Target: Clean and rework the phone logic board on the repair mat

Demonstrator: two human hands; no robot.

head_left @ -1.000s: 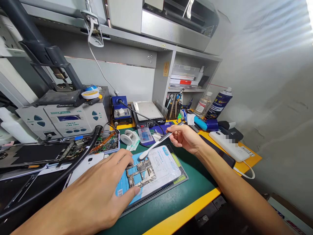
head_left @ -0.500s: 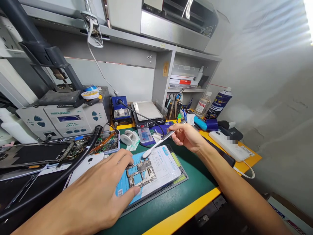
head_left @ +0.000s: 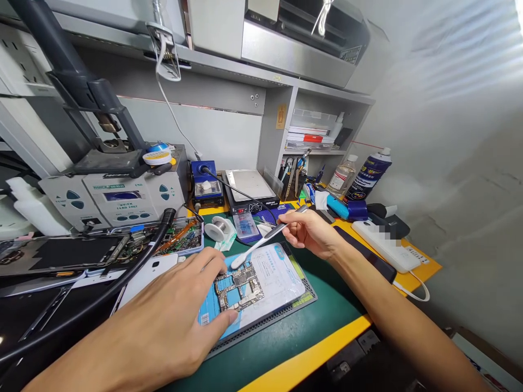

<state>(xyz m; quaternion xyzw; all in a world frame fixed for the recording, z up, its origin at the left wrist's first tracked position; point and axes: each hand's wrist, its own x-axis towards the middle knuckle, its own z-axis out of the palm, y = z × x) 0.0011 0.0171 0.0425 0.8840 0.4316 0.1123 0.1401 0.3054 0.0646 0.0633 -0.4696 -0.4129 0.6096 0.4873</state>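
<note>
A bare phone circuit board (head_left: 241, 284) lies flat on a blue-and-white package (head_left: 278, 277). My left hand (head_left: 186, 305) steadies it, fingers at the upper left edge and thumb at the lower edge; the fingertips partly cover the board's left side. In my right hand (head_left: 306, 231) is a toothbrush (head_left: 261, 240) with a white head and neck and a grey handle, pinched between thumb and fingers. Its head is down at the board's upper edge, close to my left fingertips. Whether the bristles touch the board I cannot make out.
Beneath the package is a dark perforated mat (head_left: 300, 299) on a green work surface. Left stands a hot-air station (head_left: 122, 198) with a black hose (head_left: 134, 267) crossing over opened devices. Behind are a solder spool (head_left: 216, 230) and a hot plate (head_left: 251, 188); a spray can (head_left: 368, 174) stands right.
The brush head has slid slightly left and down along the board's upper edge, and my right hand moved a little with it. The whole view has shifted slightly. My left hand keeps its hold.
</note>
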